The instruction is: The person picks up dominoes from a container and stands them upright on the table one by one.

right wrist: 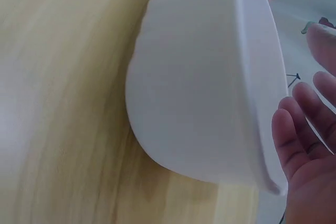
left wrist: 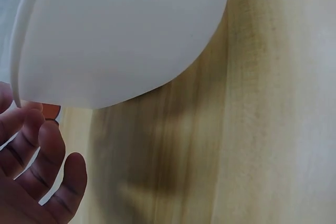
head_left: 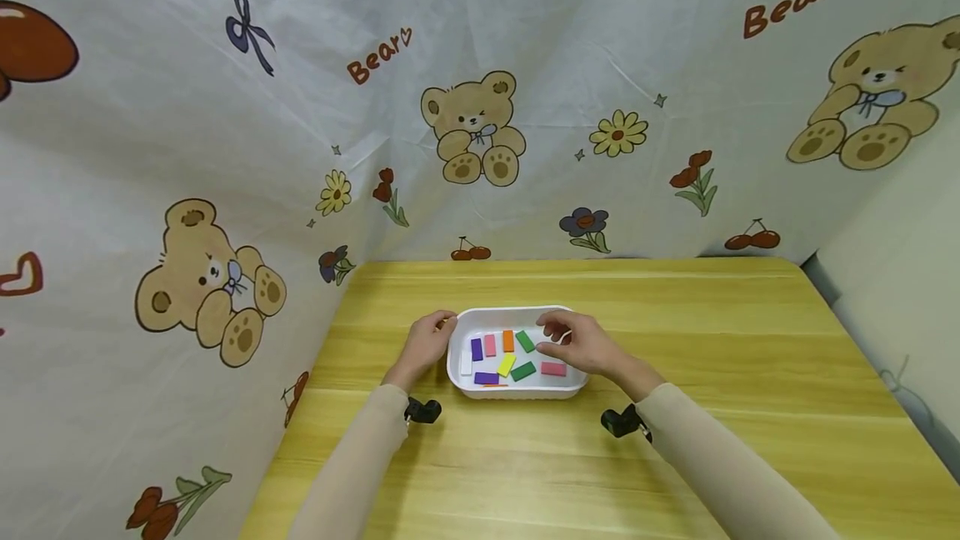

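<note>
A white plastic tray (head_left: 517, 394) with rounded corners holds several small flat coloured blocks, among them a yellow block (head_left: 507, 366), an orange block (head_left: 508, 341), a white block (head_left: 466, 363) and a pink block (head_left: 553, 368). At its left end, my left hand (head_left: 429, 342) pinches the rim between thumb and fingers; the left wrist view shows the fingertips (left wrist: 50, 135) at the rim's corner. My right hand (head_left: 588, 343) hovers over the tray's right side, fingers loosely bent and apart, with nothing visible between them. A green block (head_left: 525, 342) lies just left of its fingertips.
The tray stands on a wood-grain table (head_left: 675, 457). Behind and to the left hangs a white cloth (head_left: 555, 32) printed with bears and flowers. A black wrist camera (head_left: 424, 411) sits on the left wrist, another black wrist camera (head_left: 621, 422) on the right.
</note>
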Demonstrator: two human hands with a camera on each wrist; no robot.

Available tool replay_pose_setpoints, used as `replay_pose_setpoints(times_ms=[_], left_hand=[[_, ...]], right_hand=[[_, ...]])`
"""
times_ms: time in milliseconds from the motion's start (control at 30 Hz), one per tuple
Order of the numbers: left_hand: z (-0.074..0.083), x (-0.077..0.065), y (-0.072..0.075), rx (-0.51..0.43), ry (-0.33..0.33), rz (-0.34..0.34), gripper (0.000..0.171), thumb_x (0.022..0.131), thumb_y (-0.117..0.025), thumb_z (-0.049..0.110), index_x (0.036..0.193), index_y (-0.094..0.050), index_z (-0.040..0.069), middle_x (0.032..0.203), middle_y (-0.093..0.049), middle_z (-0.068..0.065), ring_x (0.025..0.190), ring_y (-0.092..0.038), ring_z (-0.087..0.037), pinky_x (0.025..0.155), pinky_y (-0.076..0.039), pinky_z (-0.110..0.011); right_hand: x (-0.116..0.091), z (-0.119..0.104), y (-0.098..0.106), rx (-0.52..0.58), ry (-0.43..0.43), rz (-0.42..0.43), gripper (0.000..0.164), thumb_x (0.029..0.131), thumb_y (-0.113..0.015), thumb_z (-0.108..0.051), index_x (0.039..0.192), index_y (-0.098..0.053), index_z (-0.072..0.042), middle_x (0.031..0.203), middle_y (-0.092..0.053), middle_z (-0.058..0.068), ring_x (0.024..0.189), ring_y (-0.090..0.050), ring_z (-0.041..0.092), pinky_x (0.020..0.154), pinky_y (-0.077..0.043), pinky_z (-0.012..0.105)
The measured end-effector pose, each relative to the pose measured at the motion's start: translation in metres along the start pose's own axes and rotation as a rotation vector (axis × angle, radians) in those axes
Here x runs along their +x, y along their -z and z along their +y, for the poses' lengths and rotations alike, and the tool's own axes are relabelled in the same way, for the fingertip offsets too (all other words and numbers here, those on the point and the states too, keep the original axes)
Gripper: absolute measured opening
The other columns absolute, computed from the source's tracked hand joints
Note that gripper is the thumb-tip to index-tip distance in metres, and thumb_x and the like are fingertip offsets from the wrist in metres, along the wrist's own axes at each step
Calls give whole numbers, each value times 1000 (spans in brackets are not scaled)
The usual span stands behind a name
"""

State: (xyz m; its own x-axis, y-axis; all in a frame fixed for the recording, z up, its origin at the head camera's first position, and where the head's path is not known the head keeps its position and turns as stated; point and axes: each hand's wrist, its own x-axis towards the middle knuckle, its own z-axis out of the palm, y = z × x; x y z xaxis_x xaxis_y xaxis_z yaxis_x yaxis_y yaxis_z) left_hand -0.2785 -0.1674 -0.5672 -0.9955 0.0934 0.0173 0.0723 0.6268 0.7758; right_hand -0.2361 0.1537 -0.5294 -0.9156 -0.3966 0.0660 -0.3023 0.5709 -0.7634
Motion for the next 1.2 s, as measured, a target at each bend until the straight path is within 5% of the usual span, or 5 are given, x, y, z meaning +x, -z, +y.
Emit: replay_pose_setpoints(times_ms=[233,800,1200], left_hand=[[-2,-1,-4,-51,29,-21,36,108,-53,34,124,-75,11,121,-74,-8,116,-66,-25,106,-53,-47],[-5,-4,-5,-80,31,-35,40,109,-50,36,128,-73,9,122,-74,-10,119,-66,-27,107,-53,-48],[-8,-7,-8,-111,44,-43,47,109,-47,45,130,-72,11,124,-74,-9,122,-66,-27,110,-52,-48]], right_hand=[[3,4,-7,8,-29,-18,37,92,-79,-19,125,-68,-6,110,-68,15,95,-60,18,88,-57,33],[9,-1,-15,-167,-61,-65,26,90,-81,-16,110,-73,-1,92,-66,3,84,-56,16,75,-53,29],[12,-5,-22,-346,-75,-163,22,88,-83,-18,103,-75,-4,88,-67,2,81,-55,16,77,-54,34]])
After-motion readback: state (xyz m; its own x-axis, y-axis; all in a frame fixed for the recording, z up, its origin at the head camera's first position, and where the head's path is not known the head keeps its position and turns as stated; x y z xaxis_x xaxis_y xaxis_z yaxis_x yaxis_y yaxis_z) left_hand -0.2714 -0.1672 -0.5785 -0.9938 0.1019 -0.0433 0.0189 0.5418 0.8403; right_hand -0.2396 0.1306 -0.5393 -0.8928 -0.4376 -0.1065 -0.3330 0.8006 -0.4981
